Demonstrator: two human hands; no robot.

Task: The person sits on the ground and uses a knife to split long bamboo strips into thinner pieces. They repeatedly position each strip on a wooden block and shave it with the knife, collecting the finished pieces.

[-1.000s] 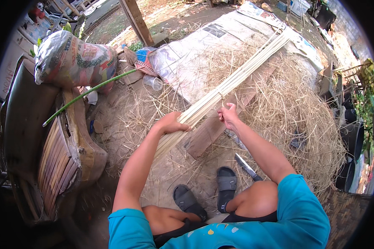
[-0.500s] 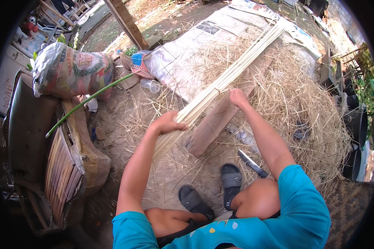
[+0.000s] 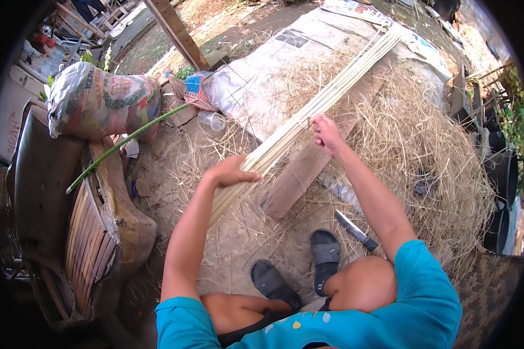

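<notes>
1. Gripping the bundle of pale strips (image 3: 285, 138), the left hand (image 3: 230, 171) wraps over it to the left of the wooden plank (image 3: 300, 177), thumb across the top; its other fingers are mostly hidden.
2. The right hand (image 3: 327, 134) is curled above the plank, fingertips at the bundle's narrow tie; I cannot tell whether thumb and forefinger pinch a loose strand there.
3. The bundle slants alongside the plank, on its left, and reaches past its far end.
4. Off the plank's near end, toward the person, two dark sandals (image 3: 271, 282) are on the feet, and a knife (image 3: 355, 231) lies to the right of them.
5. A heap of dry shavings (image 3: 425, 168) spreads right of the plank.
6. Left of the plank and farther off is a pale sheet (image 3: 256, 75) strewn with shavings, with a clear plastic cup (image 3: 212, 120) near its edge.
7. Well left of the plank are a green pole (image 3: 128, 138), a stuffed sack (image 3: 105, 96) and a slatted wooden seat (image 3: 87, 244).
</notes>
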